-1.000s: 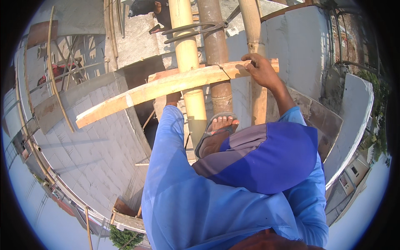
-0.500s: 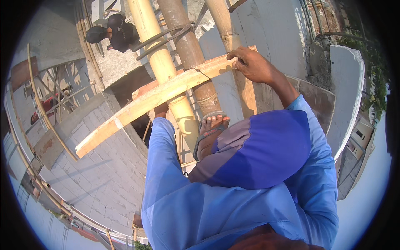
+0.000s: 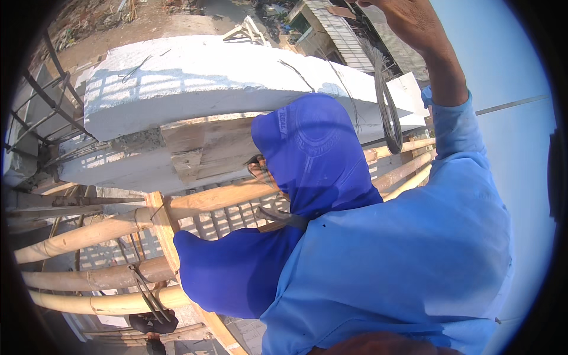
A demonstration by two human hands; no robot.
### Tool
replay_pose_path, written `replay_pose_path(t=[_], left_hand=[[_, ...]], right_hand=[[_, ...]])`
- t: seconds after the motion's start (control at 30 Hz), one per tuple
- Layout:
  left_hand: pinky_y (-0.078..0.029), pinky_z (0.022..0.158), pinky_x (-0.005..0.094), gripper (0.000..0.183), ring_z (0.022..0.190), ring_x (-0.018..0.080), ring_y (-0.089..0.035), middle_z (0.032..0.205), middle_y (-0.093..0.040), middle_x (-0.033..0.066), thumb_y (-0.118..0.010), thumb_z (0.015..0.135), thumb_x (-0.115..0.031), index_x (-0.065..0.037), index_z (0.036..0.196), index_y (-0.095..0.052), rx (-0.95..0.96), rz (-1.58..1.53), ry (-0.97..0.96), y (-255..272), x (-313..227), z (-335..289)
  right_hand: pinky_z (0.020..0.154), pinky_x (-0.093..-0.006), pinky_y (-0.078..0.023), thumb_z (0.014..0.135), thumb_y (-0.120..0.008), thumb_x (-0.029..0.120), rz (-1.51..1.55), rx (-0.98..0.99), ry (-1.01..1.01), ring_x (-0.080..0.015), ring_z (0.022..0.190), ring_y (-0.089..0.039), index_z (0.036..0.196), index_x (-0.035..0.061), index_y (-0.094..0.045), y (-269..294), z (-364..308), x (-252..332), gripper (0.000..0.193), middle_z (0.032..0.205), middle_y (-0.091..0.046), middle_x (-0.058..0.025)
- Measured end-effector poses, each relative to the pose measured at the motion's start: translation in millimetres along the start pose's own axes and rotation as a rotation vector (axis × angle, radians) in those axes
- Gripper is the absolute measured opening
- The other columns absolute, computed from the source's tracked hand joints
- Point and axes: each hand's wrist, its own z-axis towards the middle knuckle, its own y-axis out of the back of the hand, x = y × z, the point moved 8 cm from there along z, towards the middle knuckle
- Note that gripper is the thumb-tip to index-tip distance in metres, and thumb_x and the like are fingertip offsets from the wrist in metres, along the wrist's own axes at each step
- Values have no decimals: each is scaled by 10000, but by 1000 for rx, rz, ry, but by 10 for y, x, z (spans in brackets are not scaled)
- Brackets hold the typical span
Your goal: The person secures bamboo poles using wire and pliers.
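Note:
My right arm reaches up at the top right. My right hand (image 3: 408,23) meets the top edge, which cuts its fingers off, so whether it holds anything does not show. Nearest below it, a bundle of thin grey wire (image 3: 387,106) hangs looped over the white concrete edge. My left hand is out of sight. Beside my knees lies a wooden plank (image 3: 163,231) across the bamboo poles (image 3: 106,234), running down toward the lower edge. A sandaled foot (image 3: 260,171) rests on the nearest pole to the wall.
A thick white concrete beam (image 3: 195,77) spans the upper middle. Steel bars (image 3: 50,100) stick out at the left. Black straps (image 3: 142,284) wrap the poles, and a person in black (image 3: 154,322) is far below. A metal roof (image 3: 343,35) lies beyond the beam.
My view has swung to the right toward the white beam. My right hand has left the plank and risen toward the beam's far end. My left hand, earlier by the plank, is out of view.

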Motion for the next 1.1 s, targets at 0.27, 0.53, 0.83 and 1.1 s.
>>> replay_pose_path(t=[0.27, 0.53, 0.83, 1.1], left_hand=[[-308, 329, 234, 192, 395, 99, -397, 540, -433, 25, -386, 909, -136, -44, 1014, -517, -58, 96, -180, 163, -1007, 134], [-309, 340, 218, 212, 400, 86, -395, 535, -424, 13, -402, 923, -169, -28, 1030, -518, -137, 59, -250, 394, -1283, 21], [-310, 353, 200, 246, 406, 72, -392, 529, -414, -1, -419, 939, -206, -10, 1047, -520, -383, -130, -304, 1181, -1366, -254], [-310, 364, 185, 282, 411, 59, -390, 523, -405, -13, -434, 953, -239, 6, 1063, -521, -851, -394, -434, 2398, -1179, -1328]], right_hand=[[807, -393, -436, 879, -493, 377, -222, -81, -642, -327, 895, -572, 1052, -29, -492, -672, -1100, -2029, 442, 912, -586, -217], [763, -460, -430, 881, -515, 198, -129, -167, -617, -409, 826, -574, 1064, -22, -375, -1033, -1248, -2165, 318, 856, -552, -279], [474, -283, -349, 913, -407, 121, 605, -647, -266, -104, 513, -377, 976, 34, -448, -478, -756, -1756, 115, 657, -417, -22], [490, -190, -263, 986, -397, 340, 1230, -60, 544, -44, 511, -287, 1023, 18, -504, -867, 182, 405, 341, 627, -331, 49]])
